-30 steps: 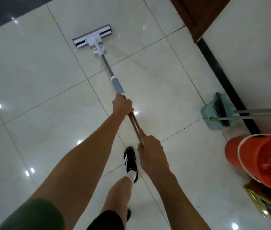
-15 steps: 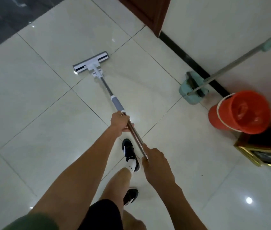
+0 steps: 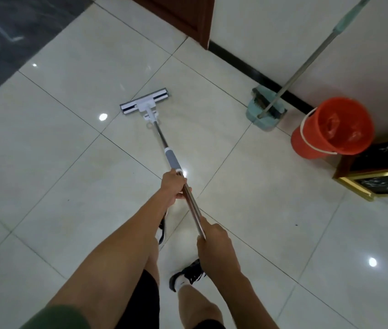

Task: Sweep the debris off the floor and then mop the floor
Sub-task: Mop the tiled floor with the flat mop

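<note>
**Mopping the tile floor, both hands on the pole**

Left hand (image 3: 173,187) is wrapped around the mop (image 3: 145,104) pole just below the grey grip, right hand (image 3: 216,243) clenched on the pole's top end. Mop head sits flat on the floor (image 3: 57,143). Dustpan (image 3: 265,111) and orange bucket (image 3: 330,129) sit by the wall.
</note>
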{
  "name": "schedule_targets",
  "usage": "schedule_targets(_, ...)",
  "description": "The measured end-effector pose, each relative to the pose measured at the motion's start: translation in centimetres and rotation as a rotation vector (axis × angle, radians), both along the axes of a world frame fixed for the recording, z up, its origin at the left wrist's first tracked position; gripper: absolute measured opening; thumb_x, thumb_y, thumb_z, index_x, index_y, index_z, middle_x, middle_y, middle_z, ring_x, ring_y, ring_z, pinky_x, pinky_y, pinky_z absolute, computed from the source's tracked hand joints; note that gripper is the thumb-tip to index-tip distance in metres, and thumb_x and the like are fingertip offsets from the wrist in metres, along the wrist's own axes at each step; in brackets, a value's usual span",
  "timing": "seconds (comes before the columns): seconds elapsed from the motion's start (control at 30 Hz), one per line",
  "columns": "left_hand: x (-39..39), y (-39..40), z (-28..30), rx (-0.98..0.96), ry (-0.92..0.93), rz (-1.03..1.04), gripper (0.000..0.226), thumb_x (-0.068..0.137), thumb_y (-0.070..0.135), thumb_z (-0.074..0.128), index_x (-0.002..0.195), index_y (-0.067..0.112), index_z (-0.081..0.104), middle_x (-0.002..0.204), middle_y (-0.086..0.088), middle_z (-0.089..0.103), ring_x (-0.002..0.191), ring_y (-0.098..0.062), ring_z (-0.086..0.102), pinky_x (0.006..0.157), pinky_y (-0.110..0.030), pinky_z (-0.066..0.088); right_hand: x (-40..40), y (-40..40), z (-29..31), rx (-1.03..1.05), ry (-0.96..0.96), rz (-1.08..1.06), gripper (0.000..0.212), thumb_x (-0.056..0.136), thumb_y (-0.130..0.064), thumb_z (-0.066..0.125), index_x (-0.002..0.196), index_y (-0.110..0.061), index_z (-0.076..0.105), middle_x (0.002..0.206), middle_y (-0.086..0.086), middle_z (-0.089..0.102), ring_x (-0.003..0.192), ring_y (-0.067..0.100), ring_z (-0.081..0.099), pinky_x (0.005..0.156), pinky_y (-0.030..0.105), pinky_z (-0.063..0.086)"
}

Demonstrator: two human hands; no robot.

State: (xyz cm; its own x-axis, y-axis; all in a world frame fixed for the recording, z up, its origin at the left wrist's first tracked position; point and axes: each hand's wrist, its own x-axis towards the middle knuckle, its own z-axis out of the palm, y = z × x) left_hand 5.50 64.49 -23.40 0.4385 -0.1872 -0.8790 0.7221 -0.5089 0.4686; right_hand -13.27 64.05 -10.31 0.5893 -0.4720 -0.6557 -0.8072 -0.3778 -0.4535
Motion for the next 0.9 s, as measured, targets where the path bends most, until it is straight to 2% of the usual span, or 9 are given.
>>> schedule_targets(0.13,3.5,0.4,-1.1,0.013,-0.024,-0.019,0.032,0.096,-0.004,0.054,0.126,0.006,0.054,0.088,-0.015,0.061,0.063,-0.027,0.070,0.053,-0.037,0.059,3.7,0.8,-0.6,0.022,0.006,0.014,0.050,0.107,-0.018,0.040,0.154,-0.025,0.028,0.117,0.004,0.054,0.091,0.014,0.049,0.087,0.025,0.048)
schedule_targets(0.37,17.3,-1.1,-3.2,0.013,-0.066,-0.040,0.026,0.094,-0.005,0.054,0.116,0.007,0.058,0.084,-0.015,0.061,0.058,-0.029,0.068,0.064,-0.048,0.062,17.3,0.5,-2.6,0.038,-0.005,-0.031,0.055,0.108,-0.024,0.039,0.158,-0.029,0.018,0.126,0.001,0.053,0.105,0.011,0.055,0.091,0.022,0.046)
schedule_targets(0.43,23.0,-2.2,-3.8,0.001,-0.075,-0.047,0.025,0.094,-0.006,0.054,0.113,0.009,0.059,0.086,-0.014,0.060,0.061,-0.031,0.068,0.065,-0.047,0.062,22.8,-0.3,-3.4,0.027,-0.035,-0.049,0.056,0.107,-0.023,0.040,0.158,-0.027,0.019,0.120,0.000,0.053,0.098,0.010,0.053,0.085,0.021,0.047)
schedule_targets(0.53,31.6,-4.4,-4.2,-0.012,-0.094,-0.063,0.022,0.095,-0.006,0.054,0.109,0.010,0.059,0.090,-0.016,0.061,0.065,-0.032,0.068,0.057,-0.041,0.060,31.1,-2.2,-4.6,-0.001,-0.058,-0.067,0.054,0.107,-0.022,0.041,0.157,-0.028,0.023,0.108,-0.002,0.049,0.081,0.008,0.047,0.069,0.015,0.040)
schedule_targets(0.6,36.3,-6.1,-4.3,-0.014,-0.112,-0.078,0.022,0.095,-0.005,0.053,0.112,0.008,0.058,0.091,-0.016,0.061,0.064,-0.031,0.068,0.060,-0.043,0.061,36.0,-3.8,-5.5,-0.023,-0.074,-0.059,0.052,0.106,-0.020,0.043,0.155,-0.025,0.029,0.107,0.001,0.054,0.078,0.008,0.048,0.065,0.014,0.038)
schedule_targets(0.7,41.4,-8.0,-4.0,-0.020,-0.130,-0.091,0.023,0.095,-0.003,0.053,0.116,0.005,0.056,0.086,-0.014,0.063,0.060,-0.028,0.069,0.054,-0.040,0.059,41.1,-5.7,-5.9,-0.042,-0.101,-0.060,0.050,0.103,-0.017,0.047,0.152,-0.021,0.037,0.109,0.006,0.061,0.081,0.014,0.055,0.070,0.021,0.048)
schedule_targets(0.8,43.0,-8.2,-3.6,-0.040,-0.125,-0.107,0.021,0.094,-0.002,0.055,0.114,0.004,0.056,0.086,-0.016,0.064,0.064,-0.029,0.073,0.053,-0.038,0.059,42.4,-6.4,-5.7,-0.044,-0.097,-0.076,0.050,0.101,-0.015,0.047,0.149,-0.022,0.040,0.106,0.006,0.061,0.087,0.019,0.062,0.078,0.032,0.055)
schedule_targets(0.9,41.4,-7.6,-3.4,-0.067,-0.128,-0.122,0.022,0.094,0.000,0.058,0.115,0.006,0.057,0.091,-0.015,0.067,0.071,-0.030,0.075,0.057,-0.041,0.061,41.1,-5.9,-5.0,-0.037,-0.063,-0.077,0.053,0.100,-0.016,0.044,0.152,-0.024,0.036,0.101,0.005,0.059,0.084,0.021,0.061,0.072,0.035,0.054)
